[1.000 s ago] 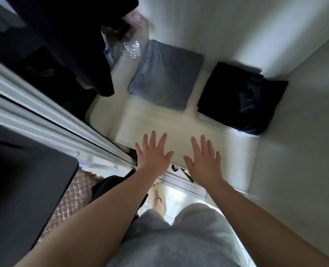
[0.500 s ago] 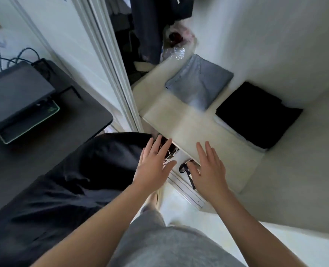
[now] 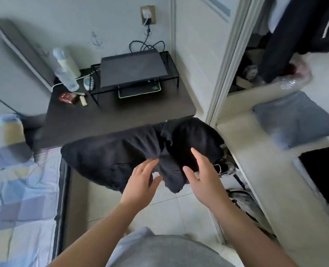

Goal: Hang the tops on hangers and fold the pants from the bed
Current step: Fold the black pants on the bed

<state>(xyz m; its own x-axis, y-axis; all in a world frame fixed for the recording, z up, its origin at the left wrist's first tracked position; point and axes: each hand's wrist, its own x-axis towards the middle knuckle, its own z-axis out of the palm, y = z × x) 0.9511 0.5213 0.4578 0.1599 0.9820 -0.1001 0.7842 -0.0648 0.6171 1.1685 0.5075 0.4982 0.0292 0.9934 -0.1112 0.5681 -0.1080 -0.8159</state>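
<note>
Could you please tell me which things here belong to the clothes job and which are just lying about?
For the job: black garment, with left hand and right hand at it; folded grey pants and folded black pants on the closet shelf; hanging dark top.
Lying about: laptop, clear bottle and red box on the desk; plastic bag.
</note>
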